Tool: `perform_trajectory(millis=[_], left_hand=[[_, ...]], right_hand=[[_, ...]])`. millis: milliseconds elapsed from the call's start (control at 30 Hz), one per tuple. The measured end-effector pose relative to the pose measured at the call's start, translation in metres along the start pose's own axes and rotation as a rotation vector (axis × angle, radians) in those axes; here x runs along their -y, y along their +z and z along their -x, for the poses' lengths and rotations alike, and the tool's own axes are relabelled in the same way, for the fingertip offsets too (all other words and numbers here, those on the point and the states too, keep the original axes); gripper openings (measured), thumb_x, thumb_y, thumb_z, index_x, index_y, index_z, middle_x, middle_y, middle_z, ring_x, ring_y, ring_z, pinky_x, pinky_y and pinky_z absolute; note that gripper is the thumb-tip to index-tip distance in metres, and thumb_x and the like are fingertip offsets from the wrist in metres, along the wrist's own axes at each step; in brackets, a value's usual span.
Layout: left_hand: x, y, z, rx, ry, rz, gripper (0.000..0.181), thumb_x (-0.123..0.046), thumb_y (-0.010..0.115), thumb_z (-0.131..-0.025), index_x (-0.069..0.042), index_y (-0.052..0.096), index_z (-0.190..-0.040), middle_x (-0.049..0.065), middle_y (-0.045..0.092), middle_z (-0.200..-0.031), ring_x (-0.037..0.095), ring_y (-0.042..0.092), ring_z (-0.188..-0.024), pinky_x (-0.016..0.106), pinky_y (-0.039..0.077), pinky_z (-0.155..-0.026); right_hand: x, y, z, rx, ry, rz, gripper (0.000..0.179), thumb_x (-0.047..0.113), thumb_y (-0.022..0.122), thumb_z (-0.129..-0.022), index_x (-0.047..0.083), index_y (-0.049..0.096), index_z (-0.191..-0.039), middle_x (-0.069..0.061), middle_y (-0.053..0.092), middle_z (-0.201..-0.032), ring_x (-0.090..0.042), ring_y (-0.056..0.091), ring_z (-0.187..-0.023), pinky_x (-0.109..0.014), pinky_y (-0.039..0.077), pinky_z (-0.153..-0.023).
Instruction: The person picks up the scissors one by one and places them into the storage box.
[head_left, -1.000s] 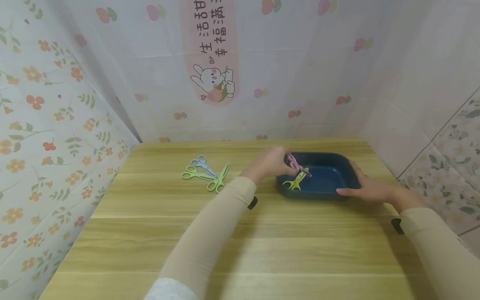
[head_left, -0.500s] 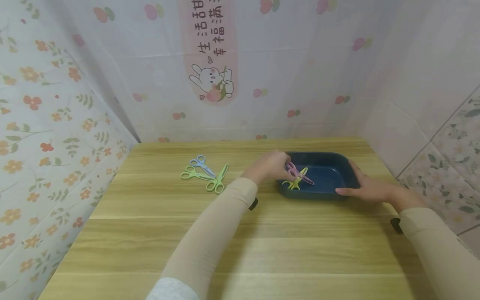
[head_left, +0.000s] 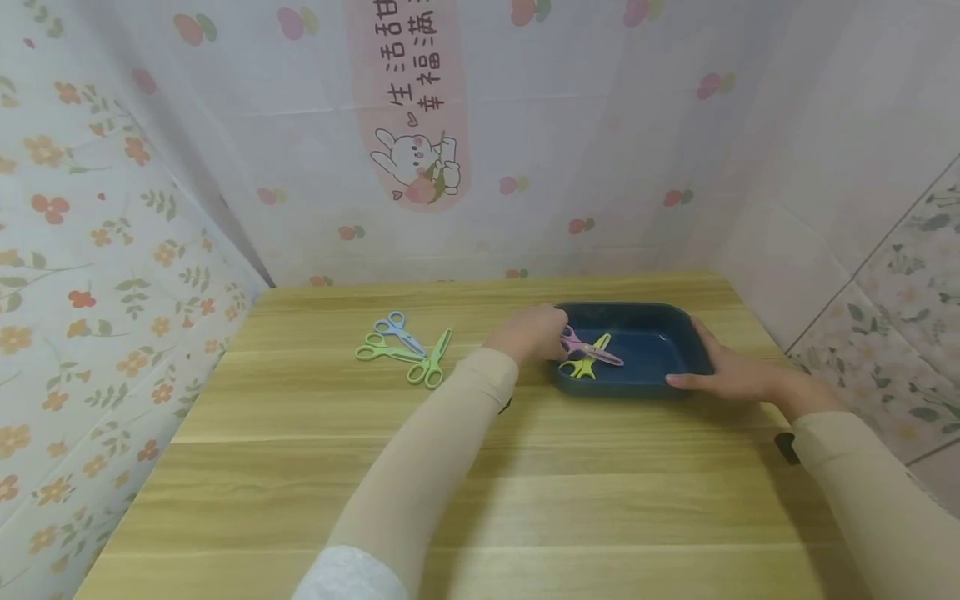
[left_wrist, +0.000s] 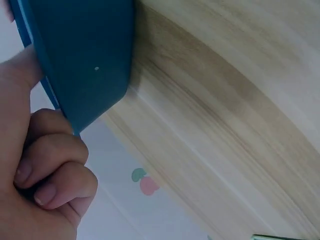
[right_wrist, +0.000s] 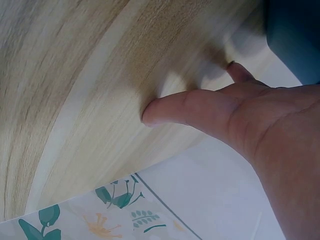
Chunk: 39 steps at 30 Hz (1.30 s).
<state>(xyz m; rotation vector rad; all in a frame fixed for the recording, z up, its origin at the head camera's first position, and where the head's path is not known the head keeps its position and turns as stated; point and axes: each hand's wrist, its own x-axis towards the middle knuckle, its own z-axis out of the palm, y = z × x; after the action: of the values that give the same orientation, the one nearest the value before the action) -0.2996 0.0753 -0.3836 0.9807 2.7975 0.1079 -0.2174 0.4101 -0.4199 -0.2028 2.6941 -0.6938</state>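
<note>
A dark blue rectangular container (head_left: pixel 637 390) stands at the table's right side. At its left end is my left hand (head_left: pixel 528 332), pinching the handles of purple scissors (head_left: pixel 604 354). Their blades point right inside the container and cross over yellow scissors (head_left: pixel 581 369). In the left wrist view, the thumb goes over the container's rim and the lower fingers (left_wrist: pixel 62 150) are curled; the fingertips inside are hidden. My right hand (head_left: pixel 723 372) holds the container's right end, thumb at the front wall. From the right wrist, two fingers (right_wrist: pixel 185 107) show beside the container near the tabletop.
Left of my left forearm lie light blue scissors (head_left: pixel 401 335), green scissors (head_left: pixel 382 348) and a second pair of green scissors (head_left: pixel 431 364), close together on the wooden table (head_left: pixel 480 508). Patterned cloth walls (head_left: pixel 570 150) border the table at the back and sides.
The purple scissors have come down into the container, their blades turning to lie across the yellow scissors. My left hand has lowered slightly at the rim. My right hand stays at the container's right end.
</note>
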Motion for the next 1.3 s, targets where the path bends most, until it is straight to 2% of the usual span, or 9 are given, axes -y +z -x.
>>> perform_trajectory(millis=[367,600,733,833,933,1000,1067,1167,1300], left_hand=[[0.014,0.001,-0.007,-0.065,-0.059,0.03,0.033,-0.038,0.074,-0.1,-0.013,0.071,-0.121,0.003,0.075,-0.118,0.019,0.071,-0.106,0.041,0.06,-0.098],[0.038,-0.016,0.005,-0.062,-0.093,0.092,0.031,-0.034,0.067,-0.101,-0.011,0.069,-0.122,0.004,0.073,-0.122,0.021,0.07,-0.1,0.044,0.06,-0.09],[0.055,-0.03,0.016,-0.04,-0.128,0.106,0.054,-0.031,0.062,-0.102,-0.009,0.055,-0.151,0.007,0.06,-0.156,0.016,0.062,-0.094,0.036,0.056,-0.082],[0.068,-0.041,0.024,-0.025,-0.14,0.125,0.067,-0.027,0.058,-0.101,-0.013,0.04,-0.164,0.007,0.058,-0.158,0.016,0.051,-0.078,0.032,0.046,-0.069],[0.081,-0.051,0.034,-0.042,-0.162,0.124,0.063,-0.028,0.061,-0.1,-0.014,0.047,-0.161,0.007,0.064,-0.151,0.018,0.062,-0.088,0.033,0.054,-0.08],[0.09,-0.056,0.041,-0.047,-0.181,0.124,0.058,-0.031,0.063,-0.101,-0.012,0.053,-0.155,0.009,0.064,-0.15,0.024,0.069,-0.112,0.04,0.057,-0.099],[0.101,-0.06,0.049,-0.051,-0.201,0.105,0.057,-0.036,0.065,-0.101,-0.008,0.056,-0.15,0.011,0.06,-0.156,0.031,0.059,-0.141,0.049,0.048,-0.118],[0.117,-0.063,0.059,-0.054,-0.229,0.103,0.059,-0.04,0.067,-0.101,-0.006,0.057,-0.149,0.013,0.059,-0.156,0.034,0.056,-0.146,0.051,0.045,-0.122],[0.131,-0.065,0.075,-0.065,-0.272,0.106,0.055,-0.042,0.071,-0.098,-0.005,0.064,-0.137,0.013,0.066,-0.146,0.035,0.062,-0.136,0.052,0.051,-0.115]], right_hand=[[0.0,0.0,-0.001,0.007,0.026,0.005,0.13,0.058,0.069,-0.097,0.003,-0.029,-0.163,-0.053,0.0,-0.163,-0.076,0.016,-0.146,-0.083,0.024,-0.116],[0.0,0.0,0.0,0.016,0.017,0.02,0.13,0.058,0.068,-0.098,0.002,-0.03,-0.162,-0.053,0.0,-0.163,-0.076,0.015,-0.145,-0.083,0.024,-0.115],[0.0,0.0,-0.001,0.012,0.01,0.017,0.129,0.057,0.068,-0.098,0.003,-0.03,-0.162,-0.053,-0.001,-0.163,-0.076,0.015,-0.146,-0.083,0.023,-0.115],[0.0,0.0,-0.001,0.012,0.01,0.019,0.13,0.057,0.068,-0.098,0.004,-0.03,-0.162,-0.053,0.0,-0.163,-0.076,0.015,-0.145,-0.083,0.024,-0.115],[0.0,-0.001,-0.001,0.012,0.011,0.026,0.129,0.058,0.068,-0.098,0.003,-0.03,-0.162,-0.053,0.001,-0.163,-0.077,0.016,-0.145,-0.083,0.024,-0.115],[0.0,-0.001,-0.001,0.009,0.011,0.034,0.129,0.058,0.068,-0.098,0.002,-0.03,-0.162,-0.054,0.002,-0.162,-0.077,0.017,-0.145,-0.083,0.024,-0.115],[0.0,0.0,-0.001,0.008,0.01,0.036,0.129,0.058,0.068,-0.098,0.002,-0.029,-0.162,-0.054,0.002,-0.162,-0.077,0.016,-0.144,-0.083,0.024,-0.115],[-0.001,0.0,-0.001,0.008,0.009,0.039,0.13,0.058,0.068,-0.098,0.002,-0.03,-0.162,-0.054,0.002,-0.162,-0.077,0.016,-0.145,-0.083,0.024,-0.116],[0.0,0.0,-0.001,0.008,0.009,0.041,0.13,0.058,0.068,-0.098,0.004,-0.031,-0.162,-0.054,0.001,-0.162,-0.077,0.017,-0.144,-0.083,0.025,-0.115]])
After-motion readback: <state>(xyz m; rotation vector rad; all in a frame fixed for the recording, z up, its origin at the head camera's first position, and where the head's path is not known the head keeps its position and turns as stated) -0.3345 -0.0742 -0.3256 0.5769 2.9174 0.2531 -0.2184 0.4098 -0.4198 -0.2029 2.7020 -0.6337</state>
